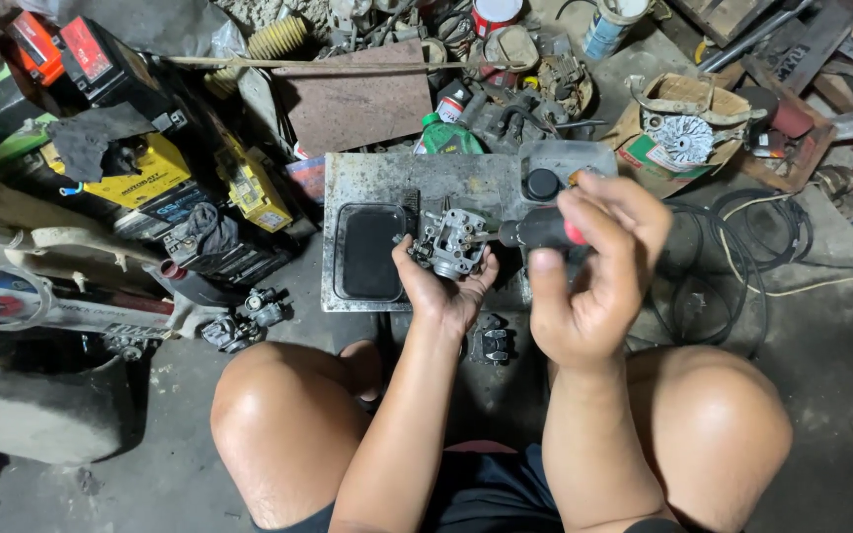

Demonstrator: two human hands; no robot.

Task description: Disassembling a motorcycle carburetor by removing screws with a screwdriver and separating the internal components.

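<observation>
Left hand (443, 286) cupped under carburetor (451, 242), held above tray's (367, 173) near edge. Right hand (589, 271) closed round screwdriver (540, 232), tip at carburetor. Risk: tip slipping out, chewing a screw head or jabbing left palm; carburetor dropping to floor from loose cupping.

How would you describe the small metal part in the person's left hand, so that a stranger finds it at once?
Start at the grey metal tray on the floor in front of the person's knees. Just above its near edge, the left hand cups a carburetor body, beside the tray's black rectangular dish. It alone is bare silvery cast metal with ports, and the right hand's black-handled screwdriver points at it.
</observation>
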